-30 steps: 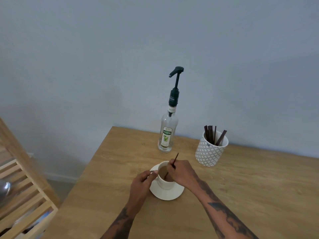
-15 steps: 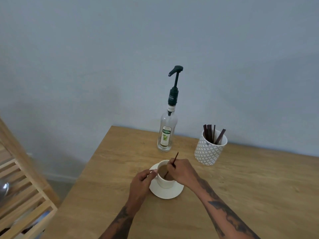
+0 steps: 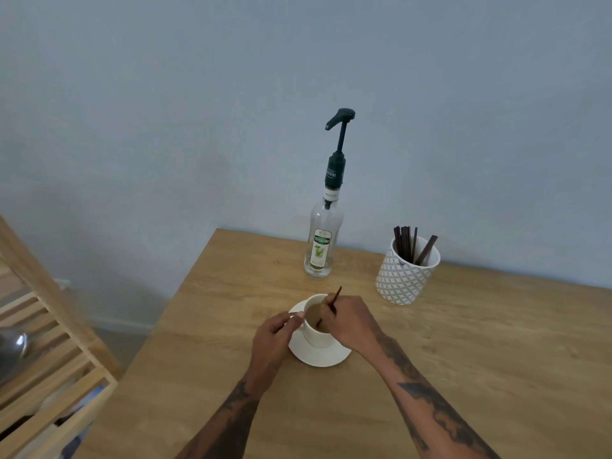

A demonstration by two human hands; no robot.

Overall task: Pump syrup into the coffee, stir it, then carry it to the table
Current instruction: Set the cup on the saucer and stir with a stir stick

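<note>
Coffee cup [image 3: 314, 329]: left hand [image 3: 273, 339] pinches handle | right hand [image 3: 351, 321] grips stirrer [image 3: 336, 294] | syrup bottle [image 3: 323, 240] behind

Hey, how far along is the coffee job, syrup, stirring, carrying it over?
Syrup: cannot be confirmed; the syrup bottle stands untouched behind the cup. In hand: stirring, as the right hand pinches a stir stick dipped in the coffee while the left hand holds the cup's handle. Left: carrying, since the cup sits on its saucer.

Matt wood-grain table [image 3: 463, 342], clear glass syrup bottle [image 3: 323, 240], smooth white ceramic cup [image 3: 313, 334].
</note>
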